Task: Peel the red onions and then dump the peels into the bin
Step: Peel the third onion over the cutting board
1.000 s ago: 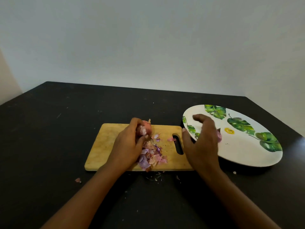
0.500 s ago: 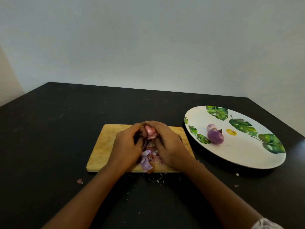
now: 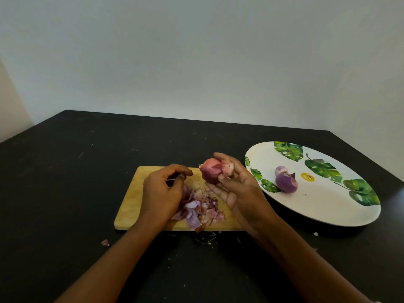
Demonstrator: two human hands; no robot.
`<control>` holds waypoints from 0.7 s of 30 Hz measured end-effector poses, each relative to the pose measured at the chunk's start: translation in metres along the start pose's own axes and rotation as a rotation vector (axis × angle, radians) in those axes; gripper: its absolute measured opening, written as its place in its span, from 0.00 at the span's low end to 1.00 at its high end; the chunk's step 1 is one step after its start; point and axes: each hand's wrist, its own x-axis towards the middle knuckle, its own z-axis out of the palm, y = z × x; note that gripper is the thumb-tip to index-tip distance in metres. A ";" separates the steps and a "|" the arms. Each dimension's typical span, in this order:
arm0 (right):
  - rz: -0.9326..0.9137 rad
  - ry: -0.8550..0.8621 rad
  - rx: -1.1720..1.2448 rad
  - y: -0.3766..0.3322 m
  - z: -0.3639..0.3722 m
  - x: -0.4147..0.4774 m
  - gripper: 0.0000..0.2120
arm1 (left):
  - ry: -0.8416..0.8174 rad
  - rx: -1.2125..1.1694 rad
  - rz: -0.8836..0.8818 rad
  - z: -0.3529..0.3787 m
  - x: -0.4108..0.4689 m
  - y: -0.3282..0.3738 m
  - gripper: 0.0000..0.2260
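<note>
Black bench (image 3: 65, 182), with two bare forearms reaching in from its near edge. Nearest, just short of both grips, small scraps (image 3: 205, 239) of skin lie loose on the bench, off the board. One pink bit (image 3: 105, 242) sits apart, out to the left of the left grip. These strays are likely to be missed when the peels are gathered, and a passing wrist could sweep them off the bench.

Next, a wooden board (image 3: 133, 193) lies under both grips. A heap of purple and pink peels (image 3: 197, 207) rests on it between the grips and reaches the board's near edge. The heap looks light and loose, so tilting the board carelessly would probably spill it.

The left grip (image 3: 162, 191) hovers at the heap's left side, fingers curled in and thumb meeting fingertips. Whether it pinches a sliver of skin cannot be told.

The right grip (image 3: 238, 189) holds the onion (image 3: 211, 174) up over the board's far edge, with thumb and fingers curled round its right side. The onion is reddish with a pale torn patch, so it seems only partly peeled. Because it is held from one side, a hard tug on the skin could twist it free, and it would drop or roll.

Right of the right grip, and apart from it, a white plate (image 3: 317, 206) printed with green leaves carries two peeled onions (image 3: 286, 183) close together near its left rim. They are round and unsecured, so a knock from the right forearm could set them rolling.

Beyond is a plain pale wall (image 3: 196, 62). No bin is in view, so the peels will have to be carried out of sight, which is the likeliest point for a spill.
</note>
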 end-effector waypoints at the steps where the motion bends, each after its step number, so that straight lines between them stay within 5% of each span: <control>1: 0.051 -0.015 0.112 -0.003 0.001 -0.001 0.19 | 0.001 -0.018 0.006 0.000 -0.001 0.003 0.13; 5: 0.131 -0.007 0.269 -0.005 0.004 -0.003 0.19 | -0.036 -0.128 0.006 -0.001 -0.004 0.016 0.06; 12: 0.028 0.041 0.118 -0.002 0.008 -0.006 0.09 | 0.004 -0.221 -0.061 -0.001 -0.006 0.023 0.05; 16: 0.007 0.002 0.030 0.001 0.006 -0.008 0.22 | 0.032 -0.277 -0.107 -0.001 -0.006 0.025 0.05; 21: -0.026 -0.021 -0.093 0.003 0.007 -0.010 0.20 | 0.056 -0.200 -0.038 -0.002 -0.007 0.028 0.04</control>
